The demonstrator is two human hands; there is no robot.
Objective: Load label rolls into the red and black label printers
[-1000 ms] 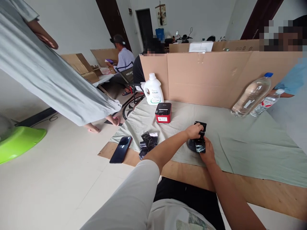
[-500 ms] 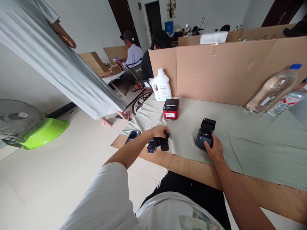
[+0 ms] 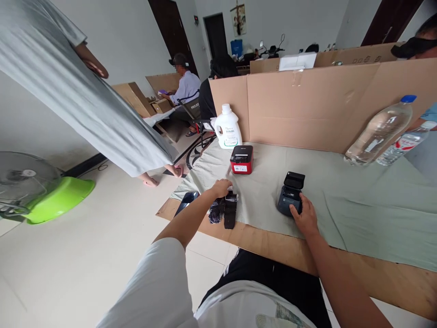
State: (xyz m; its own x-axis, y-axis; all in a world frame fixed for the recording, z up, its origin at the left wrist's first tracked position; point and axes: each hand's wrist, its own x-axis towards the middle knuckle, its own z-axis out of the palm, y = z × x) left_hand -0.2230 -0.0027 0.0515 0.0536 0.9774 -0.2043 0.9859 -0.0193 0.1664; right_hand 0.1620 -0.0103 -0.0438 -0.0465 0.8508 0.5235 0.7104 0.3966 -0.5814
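Note:
My right hand (image 3: 306, 216) grips the right side of a small dark label printer (image 3: 288, 202), thumb at its front. The printer's black lid (image 3: 294, 179) stands raised. At the table's front left, my left hand (image 3: 221, 187) reaches down with its fingers closed; a small white bit shows at the fingertips, too little to name. Right under them is a black roll (image 3: 232, 197) with a pale end, and a flat black strip (image 3: 230, 216) runs from it towards me. Shiny dark wrapped packets (image 3: 215, 213) lie beside the strip, partly behind my forearm.
A red and black box-shaped device (image 3: 242, 160) stands beyond my left hand, before a white jug (image 3: 228, 128). Cardboard (image 3: 293, 109) walls the table's far side. Large plastic bottles (image 3: 382, 130) lean at right. A dark flat object (image 3: 187, 200) lies at the left edge. A person in grey (image 3: 112, 91) stands left.
My left hand has shifted slightly left, uncovering the black roll. The black strip now lies straighter and reaches nearer the table edge. My right hand stays on the printer; the view has tilted slightly.

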